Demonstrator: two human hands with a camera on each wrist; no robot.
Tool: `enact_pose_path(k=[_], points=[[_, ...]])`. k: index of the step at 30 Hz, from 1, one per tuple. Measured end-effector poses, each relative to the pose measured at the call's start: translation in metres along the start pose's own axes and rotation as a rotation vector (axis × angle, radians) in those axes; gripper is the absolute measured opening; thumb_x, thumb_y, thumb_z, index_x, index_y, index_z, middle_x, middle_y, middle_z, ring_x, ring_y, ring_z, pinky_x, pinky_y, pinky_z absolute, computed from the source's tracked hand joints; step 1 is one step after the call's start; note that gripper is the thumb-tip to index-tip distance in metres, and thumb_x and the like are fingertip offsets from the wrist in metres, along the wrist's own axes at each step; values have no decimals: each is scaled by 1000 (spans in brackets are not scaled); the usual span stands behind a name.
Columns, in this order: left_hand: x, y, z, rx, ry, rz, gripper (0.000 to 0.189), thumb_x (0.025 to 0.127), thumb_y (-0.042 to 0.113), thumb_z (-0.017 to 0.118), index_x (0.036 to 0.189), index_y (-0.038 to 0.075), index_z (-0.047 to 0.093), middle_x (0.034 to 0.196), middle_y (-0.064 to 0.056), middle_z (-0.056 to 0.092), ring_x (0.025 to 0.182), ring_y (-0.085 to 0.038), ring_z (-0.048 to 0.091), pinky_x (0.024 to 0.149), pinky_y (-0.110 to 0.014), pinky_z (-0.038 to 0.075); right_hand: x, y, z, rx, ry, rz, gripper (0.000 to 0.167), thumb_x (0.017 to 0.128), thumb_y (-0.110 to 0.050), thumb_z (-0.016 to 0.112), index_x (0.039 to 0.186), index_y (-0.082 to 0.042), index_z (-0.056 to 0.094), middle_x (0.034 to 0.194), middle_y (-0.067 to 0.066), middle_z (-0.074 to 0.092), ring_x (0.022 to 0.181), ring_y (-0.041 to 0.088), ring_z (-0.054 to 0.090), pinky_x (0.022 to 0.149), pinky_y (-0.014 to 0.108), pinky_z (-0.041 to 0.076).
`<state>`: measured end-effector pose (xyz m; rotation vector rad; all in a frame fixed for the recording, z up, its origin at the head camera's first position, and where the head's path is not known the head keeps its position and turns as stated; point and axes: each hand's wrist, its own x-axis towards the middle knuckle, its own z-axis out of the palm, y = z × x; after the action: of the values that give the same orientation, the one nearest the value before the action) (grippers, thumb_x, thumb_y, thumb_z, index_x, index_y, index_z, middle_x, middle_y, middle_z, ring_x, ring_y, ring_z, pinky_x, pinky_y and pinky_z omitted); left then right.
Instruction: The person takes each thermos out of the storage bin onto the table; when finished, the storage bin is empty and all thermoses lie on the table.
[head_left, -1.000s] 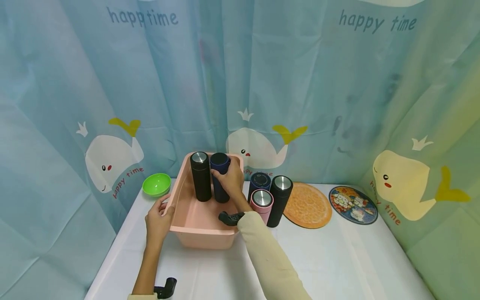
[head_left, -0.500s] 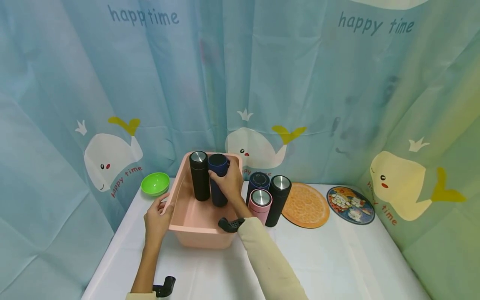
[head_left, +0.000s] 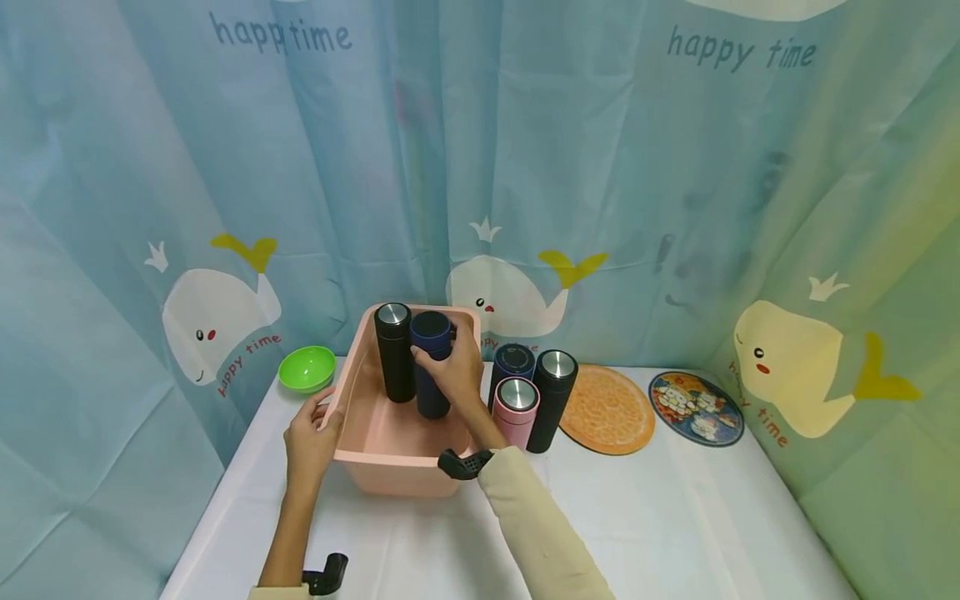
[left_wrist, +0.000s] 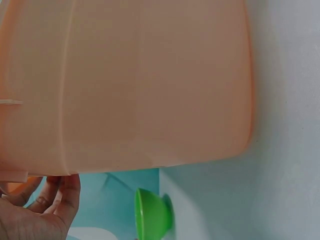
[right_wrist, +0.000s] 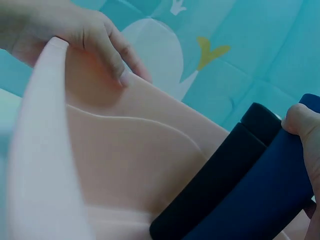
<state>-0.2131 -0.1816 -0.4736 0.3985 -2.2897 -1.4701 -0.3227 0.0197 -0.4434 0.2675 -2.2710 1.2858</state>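
My right hand [head_left: 461, 367] grips a navy blue vacuum flask [head_left: 431, 337] inside the pink plastic basin [head_left: 397, 457]. In the right wrist view the thumb lies against the flask's upper part. A black vacuum flask [head_left: 394, 358] with a silver-topped lid stands just left of it, close to the basin's far end. My left hand [head_left: 309, 433] holds the basin's left rim, thumb inside the wall and fingers outside, as the right wrist view shows. From the left wrist camera, the left hand's curled fingers [left_wrist: 70, 200] appear under the rim against the outer wall.
Right of the basin stand a pink flask [head_left: 516, 412], a dark blue flask [head_left: 513, 360] and another black flask [head_left: 553, 400]. An orange round mat [head_left: 607, 410] and a patterned round mat [head_left: 696, 408] lie beyond. A green bowl [head_left: 307, 369] sits behind the left hand.
The right hand has brought the navy flask slightly nearer to me within the basin, its base sitting a little closer. The left hand keeps its hold on the rim.
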Motion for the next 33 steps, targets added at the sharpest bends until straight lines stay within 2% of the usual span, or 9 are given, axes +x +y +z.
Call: enact_pose_path(k=[8,15,23,28,33], points=[[0,2,0,-1,3,-6,39,94,13,61,133,6,58,113,-25,68,101,-37,68,83,-45,59,-5,-12,-9,43,-51,-25,68,73,-38,82,129,-13,53,117,4,64,102,21,65,85,37,57],[1,-1,0,-6,20,18,39,93,10,62,131,4,59,111,-26,68,99,-38,69,79,-45,59,-7,-28,-18,73,-117,-56,70,74,-36,81,133,-14,51,120,4,63,100,22,66,83,37,59],[2,-3,2,-7,24,30,38,93,8,61,131,3,59,111,-27,68,99,-40,69,81,-50,58,-5,-52,-32,119,-126,-118,70,74,-36,81,133,-12,52,120,7,63,98,23,67,80,36,60],[1,-3,1,-7,21,23,38,94,9,60,131,3,59,112,-27,67,99,-40,68,83,-51,57,-3,-70,-44,149,-129,-137,70,73,-35,80,131,-8,52,114,9,64,96,24,68,78,35,60],[0,-2,2,-5,11,8,38,95,11,60,132,4,58,112,-26,67,99,-40,68,83,-51,57,0,-86,-57,187,-110,-199,66,72,-33,80,127,-6,55,107,8,66,91,22,67,76,30,59]])
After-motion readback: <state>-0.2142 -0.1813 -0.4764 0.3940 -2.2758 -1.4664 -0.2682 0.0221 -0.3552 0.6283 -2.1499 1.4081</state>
